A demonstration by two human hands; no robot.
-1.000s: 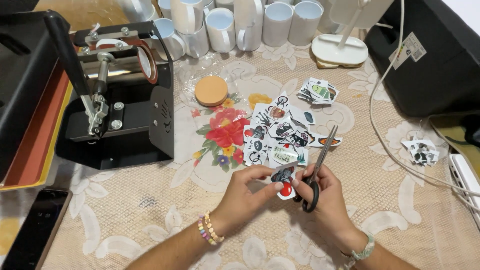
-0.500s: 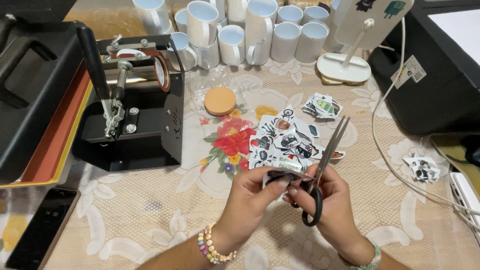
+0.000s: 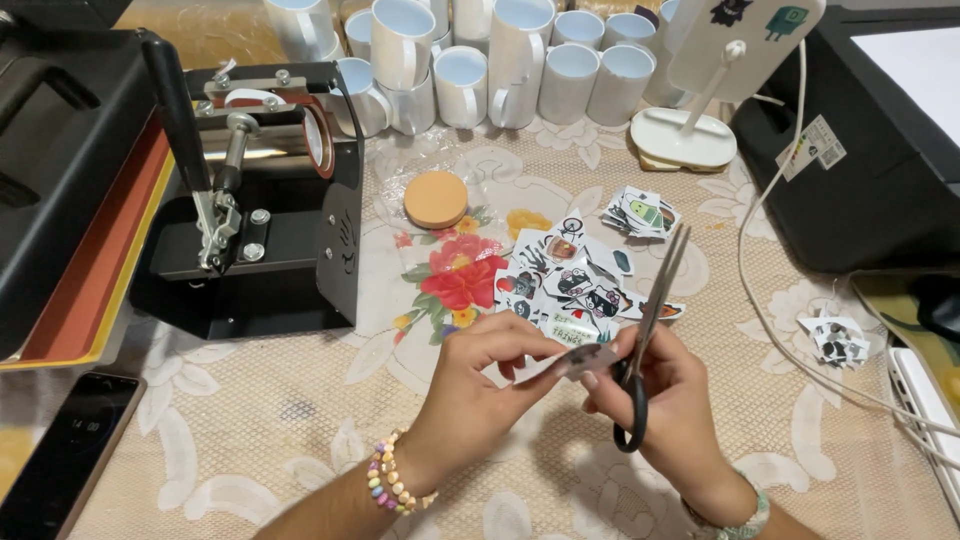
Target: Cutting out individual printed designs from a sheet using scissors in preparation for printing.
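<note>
My left hand (image 3: 470,385) pinches a small paper cut-out (image 3: 568,362) by its left end, held flat above the table. My right hand (image 3: 670,395) grips black-handled scissors (image 3: 650,330), blades pointing up and away, with the paper at the base of the blades. Just beyond the hands lies a pile of printed sticker cut-outs (image 3: 565,280) on the floral lace tablecloth. A beaded bracelet sits on my left wrist.
A black mug heat press (image 3: 250,200) stands at left, a flat press (image 3: 60,200) further left, and a phone (image 3: 65,450) at the bottom left. White mugs (image 3: 470,60) line the back. An orange round disc (image 3: 435,200), smaller cut-out piles (image 3: 640,212) (image 3: 835,338), a white stand (image 3: 690,135), cables and a black printer (image 3: 880,150) are at right.
The view has shifted closer and the scissors have tilted more upright. The paper piece now lies flatter between both hands, turned from its earlier position.
</note>
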